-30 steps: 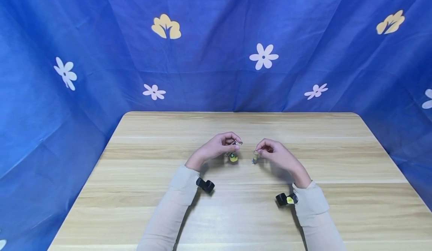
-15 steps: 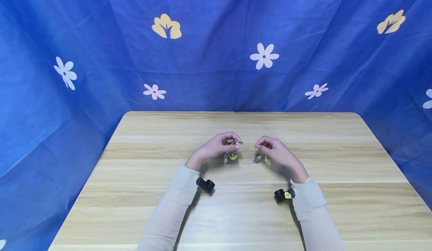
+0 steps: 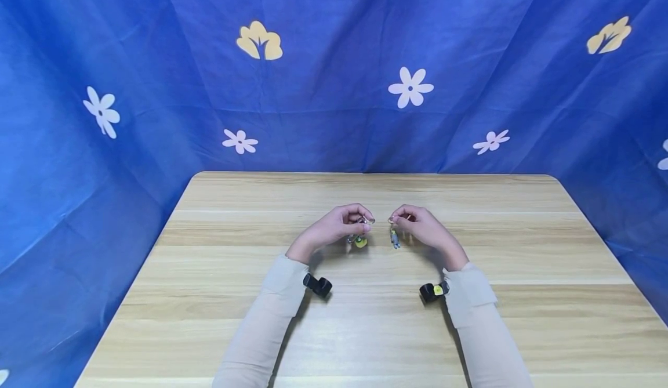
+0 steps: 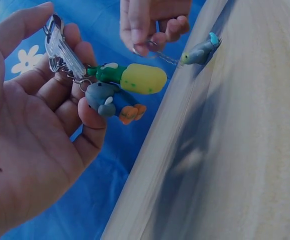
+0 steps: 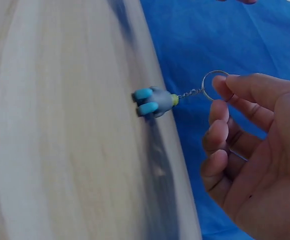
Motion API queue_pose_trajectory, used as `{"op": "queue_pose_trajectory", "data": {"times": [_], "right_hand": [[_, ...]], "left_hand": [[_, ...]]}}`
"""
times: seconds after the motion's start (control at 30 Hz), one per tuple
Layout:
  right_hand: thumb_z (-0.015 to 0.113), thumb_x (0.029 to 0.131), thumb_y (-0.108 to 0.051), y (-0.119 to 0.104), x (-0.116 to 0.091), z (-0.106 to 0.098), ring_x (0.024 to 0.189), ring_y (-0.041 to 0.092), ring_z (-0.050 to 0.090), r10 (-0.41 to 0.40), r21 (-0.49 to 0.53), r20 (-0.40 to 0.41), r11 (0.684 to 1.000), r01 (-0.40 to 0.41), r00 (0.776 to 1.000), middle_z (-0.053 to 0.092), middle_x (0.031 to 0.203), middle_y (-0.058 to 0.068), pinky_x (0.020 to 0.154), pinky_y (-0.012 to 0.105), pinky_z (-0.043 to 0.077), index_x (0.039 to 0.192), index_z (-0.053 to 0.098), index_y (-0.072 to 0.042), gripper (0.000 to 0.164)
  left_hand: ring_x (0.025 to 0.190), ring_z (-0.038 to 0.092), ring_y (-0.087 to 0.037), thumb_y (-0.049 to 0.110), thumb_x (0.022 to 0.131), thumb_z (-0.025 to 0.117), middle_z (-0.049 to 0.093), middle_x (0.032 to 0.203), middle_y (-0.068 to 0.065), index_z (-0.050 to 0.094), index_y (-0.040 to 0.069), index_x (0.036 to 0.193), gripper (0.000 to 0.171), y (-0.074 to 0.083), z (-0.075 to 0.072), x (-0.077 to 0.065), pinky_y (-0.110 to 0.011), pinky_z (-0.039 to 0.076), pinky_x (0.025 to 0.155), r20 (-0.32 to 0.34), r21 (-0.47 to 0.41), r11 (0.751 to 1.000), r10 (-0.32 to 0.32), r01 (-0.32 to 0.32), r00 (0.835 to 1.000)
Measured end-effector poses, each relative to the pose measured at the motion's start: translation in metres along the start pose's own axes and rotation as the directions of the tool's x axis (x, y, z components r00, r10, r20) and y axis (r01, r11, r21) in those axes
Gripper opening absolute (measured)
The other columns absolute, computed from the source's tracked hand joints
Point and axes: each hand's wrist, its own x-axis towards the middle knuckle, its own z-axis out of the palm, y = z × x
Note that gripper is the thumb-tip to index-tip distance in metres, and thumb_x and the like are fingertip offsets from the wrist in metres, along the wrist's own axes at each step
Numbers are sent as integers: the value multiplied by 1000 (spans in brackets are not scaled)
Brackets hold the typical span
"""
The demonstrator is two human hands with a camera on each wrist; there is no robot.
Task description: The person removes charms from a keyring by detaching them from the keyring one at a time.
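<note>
Between its thumb and fingertips, my left hand (image 3: 334, 225) pinches silver metal pieces (image 4: 65, 52) with short chains. Two small figurine charms dangle from these: one yellow and green (image 4: 140, 78), one grey-blue with orange feet (image 4: 107, 100). Just to the right, my right hand (image 3: 423, 225) pinches the thin metal ring (image 5: 205, 80) of a keychain. On its short chain hangs a grey figurine (image 5: 160, 101) with a yellow end and turquoise feet. A small gap separates the two hands, both held above the table. Fingers partly cover the left hand's metal pieces, so their exact shape is unclear.
A light wood-grain table (image 3: 334, 330) lies under both hands. Behind and beside it hangs a blue cloth (image 3: 323, 86) printed with flowers. Each wrist wears a small black camera; the left one (image 3: 318, 286) and the right one (image 3: 432, 291) sit near the sleeve cuffs.
My right hand has moved slightly left and away from me, bringing its keychain closer to my left hand. The ring now points toward the left hand. The left hand has stayed nearly still.
</note>
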Motion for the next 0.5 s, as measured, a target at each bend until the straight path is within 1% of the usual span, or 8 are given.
{"op": "queue_pose_trajectory", "data": {"times": [0.1,0.17,0.23,0.27,0.33,0.4,0.47,0.5], "right_hand": [[57,96,-17,3,3,1,61,26,53,17,11,-1,1000,-17,1000,61,81,22,51,33,48,105,65,0,21],[55,97,-16,4,4,2,61,27,53,29,12,2,1000,-29,1000,60,83,25,51,33,48,107,64,2,22],[54,97,-13,-4,2,1,61,27,53,45,9,2,999,-45,999,59,84,28,51,33,48,108,63,5,23],[54,97,-13,-3,3,1,61,26,53,52,10,1,999,-52,999,59,85,27,51,32,48,108,63,5,23],[53,97,-12,-2,4,0,61,24,53,67,1,-3,998,-67,998,60,84,25,52,31,48,108,63,5,23],[54,96,-13,-1,5,0,60,21,52,75,-1,-10,997,-75,997,61,83,19,52,28,47,107,64,3,22],[55,96,-16,10,9,0,60,18,51,80,7,-10,997,-80,997,61,81,13,52,27,47,108,64,1,22],[55,96,-15,11,10,1,61,18,51,86,13,-9,996,-85,996,60,80,12,53,26,47,108,64,1,22]], "left_hand": [[77,63,-12,11,91,62,63,88,-2,56,0,117,29,0,0,0,-26,54,74,1,2,1000,-5,5,1000],[78,63,-12,11,91,62,62,87,-1,56,0,117,29,1,0,0,-26,54,75,2,6,1000,-8,8,1000],[78,63,-11,11,91,62,62,86,2,56,0,117,29,1,0,-1,-26,54,75,1,13,1000,-11,11,1000],[78,63,-11,11,91,62,62,86,2,56,0,117,29,1,0,-1,-25,54,75,1,15,1000,-12,12,1000],[77,62,-11,11,91,62,61,86,3,56,0,117,29,2,1,-1,-25,53,75,0,19,1000,-15,15,1000],[77,62,-11,11,91,62,61,86,3,56,0,117,29,2,1,-1,-25,54,75,-1,18,1000,-15,15,1000],[77,62,-11,11,91,62,61,86,3,56,0,117,29,2,1,-1,-25,54,75,0,16,1000,-14,14,1000],[77,62,-11,11,91,62,61,85,3,56,0,117,29,2,1,-1,-25,54,75,1,16,1000,-12,12,1000]]}}
